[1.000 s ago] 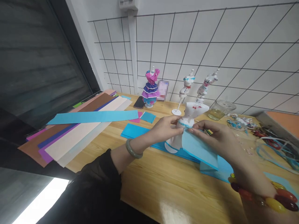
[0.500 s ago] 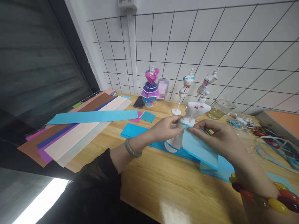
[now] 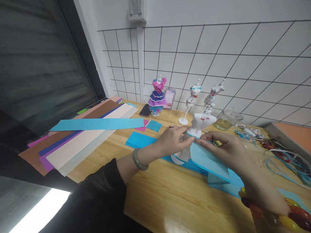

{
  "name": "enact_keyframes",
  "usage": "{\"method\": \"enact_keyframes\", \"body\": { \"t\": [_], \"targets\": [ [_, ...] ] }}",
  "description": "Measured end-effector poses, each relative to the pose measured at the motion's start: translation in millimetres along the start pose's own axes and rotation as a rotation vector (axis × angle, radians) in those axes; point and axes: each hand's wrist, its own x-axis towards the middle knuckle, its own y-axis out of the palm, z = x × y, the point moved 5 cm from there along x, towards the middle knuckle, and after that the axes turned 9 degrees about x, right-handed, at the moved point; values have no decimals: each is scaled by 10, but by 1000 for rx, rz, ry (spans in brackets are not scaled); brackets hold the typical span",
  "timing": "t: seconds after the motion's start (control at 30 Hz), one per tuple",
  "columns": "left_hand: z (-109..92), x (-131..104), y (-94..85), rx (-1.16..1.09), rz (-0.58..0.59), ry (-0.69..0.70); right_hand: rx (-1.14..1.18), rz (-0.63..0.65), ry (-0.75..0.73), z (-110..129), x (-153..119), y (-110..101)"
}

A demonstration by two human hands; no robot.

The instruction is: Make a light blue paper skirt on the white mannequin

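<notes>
A small white dress-form mannequin with red marks on its chest stands in front of me. My left hand is closed round its waist, with the thumb pressing at the blue band there. Light blue paper hangs off the waist to the right, its lower border a brighter blue. At the paper's upper edge, close to my left thumb, the thumb and fingers of my right hand pinch it. Pale material covers the mannequin's lower front, partly hidden by my hands.
Long coloured paper strips lie at the left. Behind stand a mannequin in a ruffled paper dress, a phone and another white mannequin. To the right are a glass jar and tangled ribbons. Folded blue paper lies beside my left hand.
The view has tilted slightly upward, so everything sits lower. My left thumb has moved right along the waist toward my right fingertips. Both hands keep their hold.
</notes>
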Motion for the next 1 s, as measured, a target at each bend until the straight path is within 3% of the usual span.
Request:
{"method": "enact_keyframes", "body": {
  "t": [0.13, 0.47, 1.0],
  "targets": [
    [22, 4, 15, 105, -51, 19, -10, 38, -39, 22, -22, -6],
    [54, 5, 15, 73, -69, -29, -130, 99, -70, 82, -87, -71],
    [13, -10, -24, -175, 141, -145, -150, 129, 6, 13, -96, -59]
  ]
}}
